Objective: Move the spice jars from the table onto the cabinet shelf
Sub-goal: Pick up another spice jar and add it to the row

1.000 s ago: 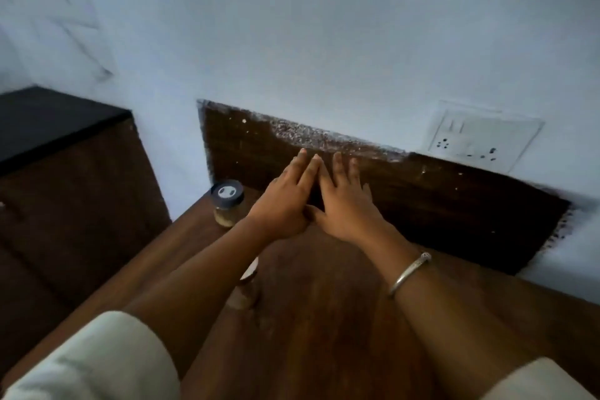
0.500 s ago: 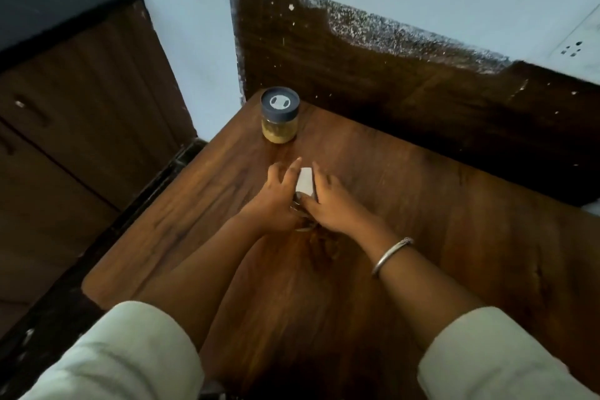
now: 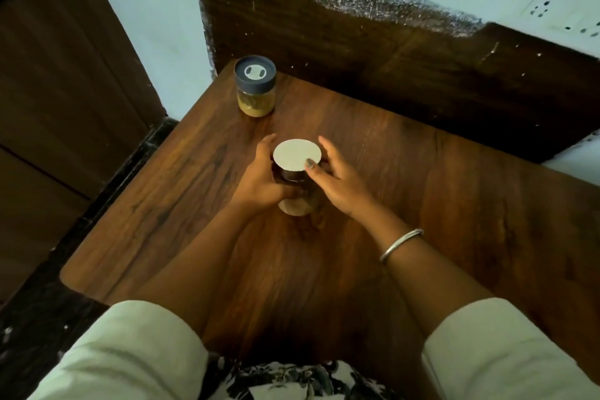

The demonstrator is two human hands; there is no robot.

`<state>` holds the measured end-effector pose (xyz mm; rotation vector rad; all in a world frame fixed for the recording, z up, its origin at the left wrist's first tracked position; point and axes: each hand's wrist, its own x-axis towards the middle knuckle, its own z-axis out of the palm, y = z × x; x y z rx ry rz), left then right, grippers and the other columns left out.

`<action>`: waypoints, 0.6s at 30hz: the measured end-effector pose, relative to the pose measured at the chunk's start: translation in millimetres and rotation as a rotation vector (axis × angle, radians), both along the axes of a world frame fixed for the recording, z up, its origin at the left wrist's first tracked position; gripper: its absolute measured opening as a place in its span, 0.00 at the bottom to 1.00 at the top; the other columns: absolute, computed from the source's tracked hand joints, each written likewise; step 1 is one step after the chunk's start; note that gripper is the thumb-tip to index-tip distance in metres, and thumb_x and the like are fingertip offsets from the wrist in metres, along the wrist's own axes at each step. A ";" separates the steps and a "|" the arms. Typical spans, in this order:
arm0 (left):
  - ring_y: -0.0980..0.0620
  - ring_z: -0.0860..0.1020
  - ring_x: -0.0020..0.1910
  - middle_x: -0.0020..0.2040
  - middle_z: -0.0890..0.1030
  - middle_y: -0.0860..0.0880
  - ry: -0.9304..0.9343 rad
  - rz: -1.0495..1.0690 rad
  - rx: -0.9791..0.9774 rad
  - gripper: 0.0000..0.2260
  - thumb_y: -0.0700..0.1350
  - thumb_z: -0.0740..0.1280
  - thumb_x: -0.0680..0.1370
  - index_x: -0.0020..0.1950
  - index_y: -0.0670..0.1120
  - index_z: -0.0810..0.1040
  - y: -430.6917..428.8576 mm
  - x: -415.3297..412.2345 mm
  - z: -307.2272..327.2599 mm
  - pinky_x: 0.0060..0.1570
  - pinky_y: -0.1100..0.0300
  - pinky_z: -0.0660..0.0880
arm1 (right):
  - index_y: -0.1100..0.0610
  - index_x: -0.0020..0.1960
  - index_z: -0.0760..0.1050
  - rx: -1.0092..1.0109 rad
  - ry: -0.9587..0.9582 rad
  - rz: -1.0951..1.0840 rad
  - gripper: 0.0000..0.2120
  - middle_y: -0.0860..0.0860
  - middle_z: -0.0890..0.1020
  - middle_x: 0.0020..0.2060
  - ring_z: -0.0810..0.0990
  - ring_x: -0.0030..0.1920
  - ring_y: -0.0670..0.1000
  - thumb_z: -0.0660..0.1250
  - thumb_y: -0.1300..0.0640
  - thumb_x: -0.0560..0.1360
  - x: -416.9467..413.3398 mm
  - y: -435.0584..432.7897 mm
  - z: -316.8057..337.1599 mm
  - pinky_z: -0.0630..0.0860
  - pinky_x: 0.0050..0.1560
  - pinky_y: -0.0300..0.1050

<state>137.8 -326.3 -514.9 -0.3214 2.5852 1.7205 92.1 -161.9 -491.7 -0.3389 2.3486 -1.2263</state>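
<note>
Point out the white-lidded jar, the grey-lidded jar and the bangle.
White-lidded jar point(image 3: 297, 154): head view, middle of its lid.
Grey-lidded jar point(image 3: 255, 72): head view, top of its lid.
Bangle point(image 3: 401, 244): head view, band on the right wrist.

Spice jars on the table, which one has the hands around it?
The white-lidded jar, mid-table, between the left hand and right hand. The grey-lidded jar stands untouched near the far corner.
</note>
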 end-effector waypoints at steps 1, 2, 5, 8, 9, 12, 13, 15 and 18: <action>0.52 0.69 0.63 0.63 0.69 0.52 0.009 0.013 0.072 0.44 0.45 0.77 0.62 0.70 0.56 0.54 0.5 1.6 4.3 0.52 0.65 0.71 | 0.44 0.74 0.53 -0.116 -0.009 -0.043 0.32 0.50 0.66 0.71 0.67 0.69 0.52 0.60 0.39 0.75 2.4 4.7 2.1 0.69 0.59 0.44; 0.52 0.71 0.60 0.61 0.70 0.54 0.014 0.023 0.144 0.42 0.44 0.77 0.62 0.69 0.56 0.56 1.3 3.1 8.8 0.51 0.65 0.72 | 0.46 0.74 0.56 -0.217 -0.020 -0.067 0.30 0.49 0.69 0.69 0.70 0.67 0.50 0.61 0.42 0.76 4.7 8.7 3.9 0.70 0.59 0.42; 0.55 0.74 0.56 0.57 0.72 0.57 0.021 0.019 0.336 0.38 0.43 0.75 0.66 0.69 0.54 0.57 10.3 8.7 22.6 0.50 0.62 0.74 | 0.47 0.70 0.63 -0.315 -0.017 -0.032 0.25 0.45 0.76 0.60 0.76 0.59 0.44 0.61 0.43 0.74 12.7 13.9 9.1 0.75 0.54 0.39; 0.57 0.74 0.54 0.56 0.71 0.58 0.070 0.065 0.404 0.33 0.45 0.70 0.72 0.71 0.54 0.55 27.0 15.7 33.3 0.46 0.64 0.74 | 0.47 0.66 0.66 -0.359 0.010 -0.082 0.22 0.42 0.78 0.54 0.79 0.52 0.42 0.61 0.42 0.74 18.6 12.8 12.4 0.77 0.45 0.34; 0.60 0.74 0.52 0.57 0.71 0.58 0.094 0.080 0.373 0.32 0.47 0.69 0.74 0.72 0.55 0.54 32.7 19.1 36.8 0.45 0.66 0.74 | 0.48 0.65 0.66 -0.386 0.017 -0.112 0.20 0.41 0.78 0.53 0.79 0.51 0.40 0.61 0.43 0.75 20.1 12.3 14.0 0.77 0.42 0.32; 0.69 0.73 0.53 0.61 0.67 0.61 0.153 0.023 0.316 0.38 0.51 0.68 0.74 0.74 0.59 0.45 51.1 29.3 45.5 0.46 0.70 0.75 | 0.48 0.65 0.64 -0.457 0.033 -0.187 0.19 0.43 0.77 0.53 0.79 0.48 0.39 0.60 0.44 0.76 23.6 10.8 20.7 0.77 0.40 0.32; 0.72 0.72 0.54 0.63 0.65 0.62 0.166 -0.004 0.335 0.41 0.52 0.68 0.73 0.75 0.59 0.41 58.1 32.5 48.6 0.47 0.72 0.74 | 0.49 0.67 0.63 -0.467 0.051 -0.192 0.22 0.43 0.76 0.54 0.79 0.49 0.38 0.59 0.43 0.76 25.3 10.8 24.1 0.77 0.41 0.32; 0.76 0.69 0.54 0.64 0.62 0.62 0.185 -0.007 0.388 0.46 0.56 0.68 0.70 0.74 0.57 0.37 69.4 38.2 56.1 0.48 0.75 0.73 | 0.49 0.71 0.59 -0.461 0.085 -0.157 0.27 0.40 0.73 0.54 0.78 0.49 0.33 0.56 0.40 0.76 29.4 13.4 32.9 0.75 0.41 0.29; 0.68 0.71 0.57 0.66 0.63 0.61 0.210 0.052 0.454 0.46 0.55 0.70 0.68 0.75 0.57 0.41 76.8 40.3 68.0 0.54 0.64 0.75 | 0.46 0.71 0.58 -0.490 0.108 -0.109 0.27 0.37 0.71 0.55 0.75 0.50 0.30 0.53 0.39 0.75 34.3 26.9 47.4 0.74 0.41 0.26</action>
